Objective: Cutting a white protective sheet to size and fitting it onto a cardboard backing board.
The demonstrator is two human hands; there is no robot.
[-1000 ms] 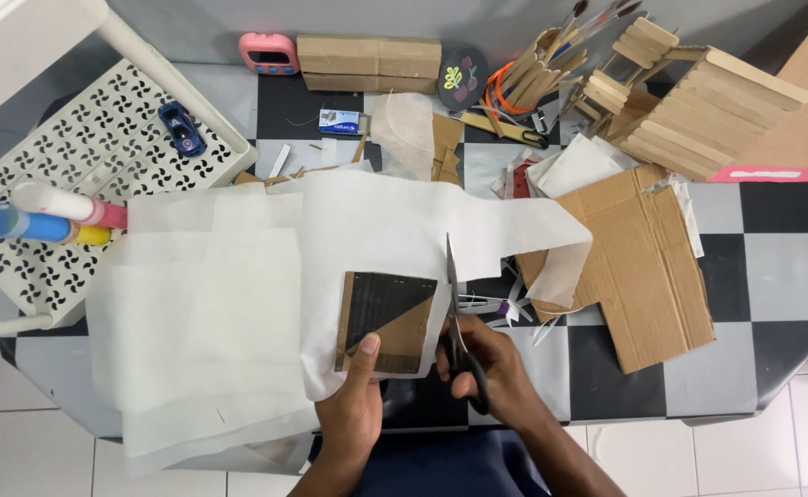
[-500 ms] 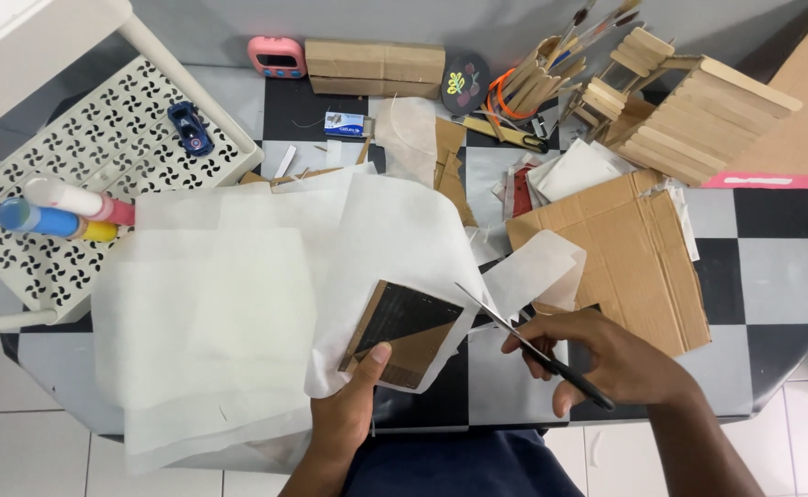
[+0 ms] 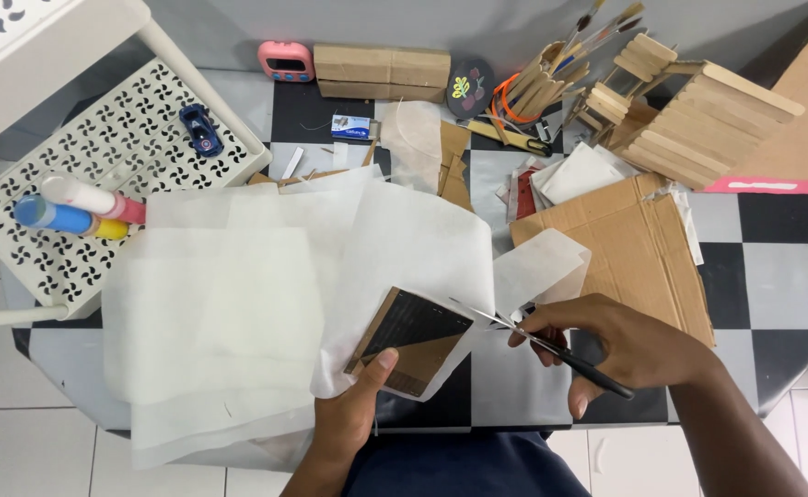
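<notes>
While the left hand (image 3: pixel 353 419) pinches a card (image 3: pixel 410 342) w/ thumb on its lower edge, white paper (image 3: pixel 395 258) lies wrapped over the card's top & sides. Fingers go under the card, so hand is clamped on card + paper together. Card is brown w/ a dark face, tilted, sitting just above the left hand.

Right hand (image 3: pixel 620 345) is closed round the black handles of the scissors (image 3: pixel 537 340), just right of the card. Blades point up-left, tips touching the paper edge by the card's right corner; can't tell if blades are apart or together.

A paper flap (image 3: pixel 537 267) sticks out just above the right hand. Flat cardboard (image 3: pixel 629 248) lies beyond it, further up-right. Well left of the left hand, more paper sheets (image 3: pixel 210 331) overlap a white perforated rack (image 3: pixel 100 156) holding glue sticks (image 3: pixel 72 207) & a toy car (image 3: pixel 199 129).
</notes>
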